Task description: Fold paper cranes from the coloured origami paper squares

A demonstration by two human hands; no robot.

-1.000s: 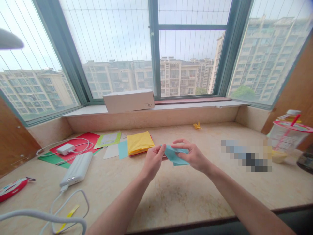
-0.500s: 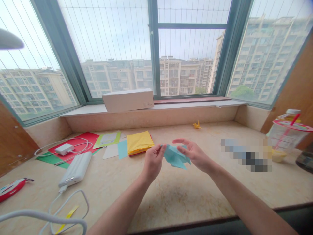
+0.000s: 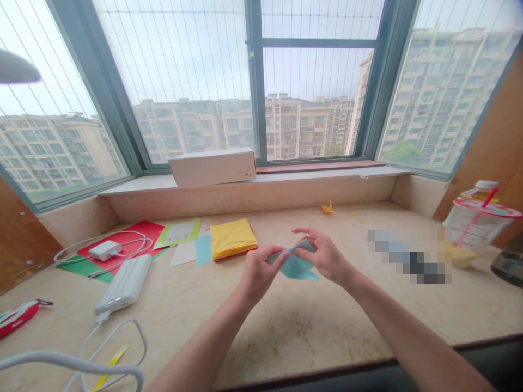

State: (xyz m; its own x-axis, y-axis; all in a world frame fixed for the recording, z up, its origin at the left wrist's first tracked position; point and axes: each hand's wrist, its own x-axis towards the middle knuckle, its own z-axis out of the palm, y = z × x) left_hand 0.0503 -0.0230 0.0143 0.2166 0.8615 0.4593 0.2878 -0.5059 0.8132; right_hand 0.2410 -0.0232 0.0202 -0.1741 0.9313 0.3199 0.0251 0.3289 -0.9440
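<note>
1. My thing is the blue paper, just right of the yellow paper stack and a little nearer to me. It seems lifted off the counter, with its lower part hanging free.
2. I judge the step in hand to be shaping a fold along its upper edge. To do it well, I should line up the layers first, then press from one end of the crease towards the other.
3. The paper is thin, so a light, even pinch should serve; pulling my hands apart could tear it or skew the fold. If the line wanders, the bare counter on the near side of the stack would give a firm backing for pressing.
4. My left hand, just beside the stack's near right corner, pinches the paper's left end, the thumb pointing inward along the edge.
5. My right hand, farther right of the stack, grips the upper right part between thumb and fingers; its index finger is raised clear of the sheet. Exactly which fingertips bear underneath I cannot tell.
6. My forearms reach in from the near side of the stack and converge, wrists apart, thumb tips close together over the crease.
</note>
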